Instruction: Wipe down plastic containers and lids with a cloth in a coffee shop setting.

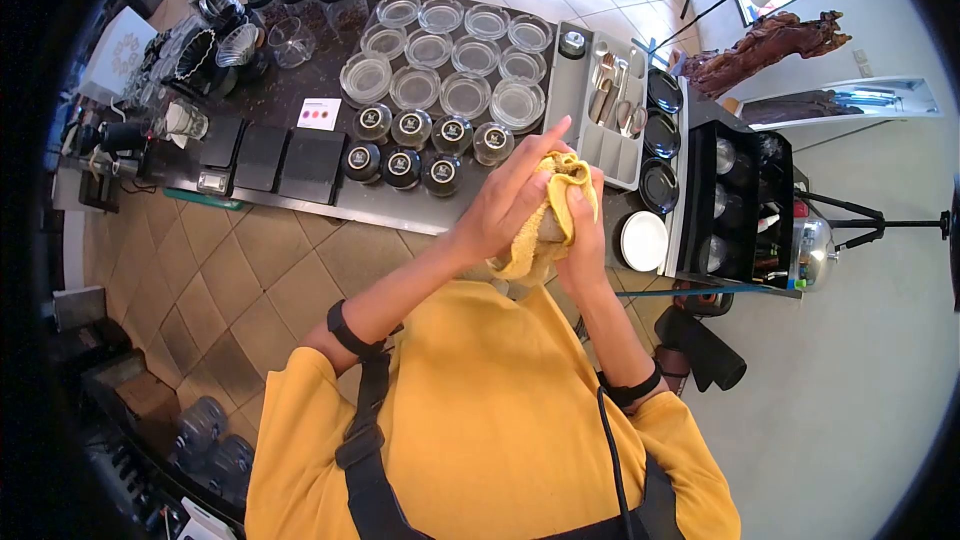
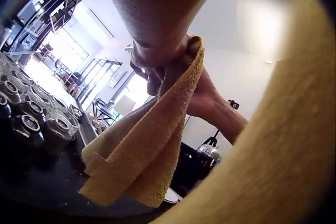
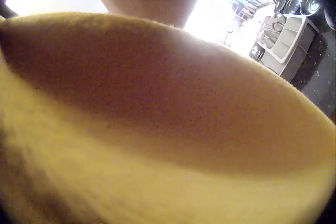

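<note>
A yellow towelling cloth (image 1: 530, 245) is bunched up between both hands in front of the chest. The left hand (image 1: 508, 202) holds it from the left, some of its fingers stretched along the top. On the other side the right hand (image 1: 583, 235) grips the cloth, thumb over its upper fold. A greyish patch shows among the folds; I cannot tell whether something is wrapped inside. In the left wrist view the cloth (image 2: 152, 140) hangs in long folds below the hands. The yellow sleeve (image 3: 168, 103) fills most of the right wrist view and hides the right hand there.
Beyond the hands, the dark counter (image 1: 330, 185) carries rows of glass ashtray-like dishes (image 1: 465, 95) and several black-lidded jars (image 1: 402, 168). To the right are a cutlery tray (image 1: 612, 155), black round lids (image 1: 658, 185), a white plate (image 1: 644, 241) and a black divided box (image 1: 740, 202).
</note>
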The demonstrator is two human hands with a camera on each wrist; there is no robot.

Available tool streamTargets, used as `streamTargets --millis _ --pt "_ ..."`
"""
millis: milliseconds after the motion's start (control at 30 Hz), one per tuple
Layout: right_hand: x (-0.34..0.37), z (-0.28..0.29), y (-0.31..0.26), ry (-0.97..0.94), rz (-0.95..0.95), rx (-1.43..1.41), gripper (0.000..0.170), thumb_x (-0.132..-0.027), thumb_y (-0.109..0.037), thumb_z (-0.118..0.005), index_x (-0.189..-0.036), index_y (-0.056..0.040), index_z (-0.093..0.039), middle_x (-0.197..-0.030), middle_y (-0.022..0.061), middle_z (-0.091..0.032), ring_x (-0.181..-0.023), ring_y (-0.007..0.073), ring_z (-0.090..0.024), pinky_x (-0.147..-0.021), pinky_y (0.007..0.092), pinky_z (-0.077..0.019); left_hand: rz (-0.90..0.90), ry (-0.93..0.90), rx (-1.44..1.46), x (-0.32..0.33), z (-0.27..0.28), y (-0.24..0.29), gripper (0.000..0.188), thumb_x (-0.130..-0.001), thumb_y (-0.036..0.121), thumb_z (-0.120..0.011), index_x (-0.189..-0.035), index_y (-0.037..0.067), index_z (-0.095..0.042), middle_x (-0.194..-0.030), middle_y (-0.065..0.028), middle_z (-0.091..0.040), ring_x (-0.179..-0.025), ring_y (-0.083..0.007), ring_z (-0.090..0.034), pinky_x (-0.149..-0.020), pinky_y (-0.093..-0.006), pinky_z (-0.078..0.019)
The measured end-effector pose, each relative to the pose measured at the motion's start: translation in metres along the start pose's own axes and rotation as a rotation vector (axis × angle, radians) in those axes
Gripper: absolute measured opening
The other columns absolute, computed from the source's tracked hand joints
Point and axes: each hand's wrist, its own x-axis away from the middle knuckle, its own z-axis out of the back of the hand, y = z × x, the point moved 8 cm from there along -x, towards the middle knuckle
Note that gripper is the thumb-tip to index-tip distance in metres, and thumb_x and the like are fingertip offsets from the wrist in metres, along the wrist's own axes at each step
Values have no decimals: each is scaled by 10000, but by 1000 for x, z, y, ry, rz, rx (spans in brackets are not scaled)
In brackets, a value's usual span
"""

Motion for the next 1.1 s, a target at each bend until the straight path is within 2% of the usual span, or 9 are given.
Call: streamTargets --millis 267,433,567,733,833,933,967,1033,1100 --pt "-1 -4 2 72 -156 -200 422 -1008 -358 -379 -1346 -107 -402 -1285 87 -515 -1202 198 -526 -1014 361 -436 52 103 276 12 1 -33 700 -1023 455 -344 -1523 -8 -186 -1252 -150 -541 -1169 -219 -525 -1041 -344 -365" --pt "-1 -4 5 147 -251 -435 426 -1007 -392 -368 -1251 -70 -506 -1191 88 -607 -1089 207 -604 -962 364 -476 88 134 307 15 0 -31 753 -1005 500 -382 -1525 -5 -177 -1282 -162 -521 -1196 -224 -510 -1050 -350 -361" --pt "-1 -6 5 142 -318 -497 413 -1007 -403 -381 -1238 -84 -507 -1196 77 -603 -1085 203 -602 -949 359 -481 1 80 192 16 1 -24 759 -977 461 -438 -1520 -8 -193 -1308 -165 -499 -1216 -230 -490 -1061 -355 -347" --pt "0 -5 -1 198 -225 -422 399 -1012 -417 -382 -1220 -99 -507 -1179 66 -600 -1088 199 -597 -950 360 -479 -95 21 -40 8 3 -2 687 -964 388 -456 -1483 -27 -286 -1318 -167 -497 -1208 -237 -481 -1067 -361 -331" --pt "0 1 -3 165 -130 -313 408 -1014 -428 -378 -1230 -104 -496 -1192 69 -592 -1103 199 -590 -964 363 -473 -154 38 -164 1 4 19 514 -986 224 -404 -1453 11 -374 -1180 -166 -505 -1089 -252 -497 -996 -342 -363" --pt "-1 4 -5 197 -51 -278 367 -1005 -364 -391 -1195 -72 -506 -1133 72 -566 -1066 170 -572 -944 339 -457 47 27 -83 -5 2 14 464 -1012 249 -356 -1376 -17 -466 -1300 -138 -529 -1168 -225 -495 -1059 -340 -325" --pt "-1 7 -1 196 -50 -279 367 -1005 -364 -391 -1195 -72 -506 -1133 72 -566 -1066 170 -572 -944 339 -457 114 41 -34 -8 2 10 434 -1021 246 -345 -1331 -12 -506 -1268 -128 -548 -1139 -208 -508 -1043 -325 -338" --pt "-1 11 -8 150 94 126 363 -1005 -346 -383 -1180 -54 -507 -1109 66 -546 -1069 155 -532 -944 306 -417 181 54 16 -10 4 2 417 -1031 244 -333 -1286 -7 -547 -1236 -118 -567 -1110 -192 -520 -1027 -310 -351" --pt "4 5 -11 129 161 200 353 -1002 -318 -398 -1183 -36 -509 -1117 74 -541 -1078 160 -504 -954 297 -386 334 41 124 -9 4 -18 405 -1038 268 -345 -1188 -7 -602 -1146 -95 -599 -1062 -159 -536 -997 -286 -369"
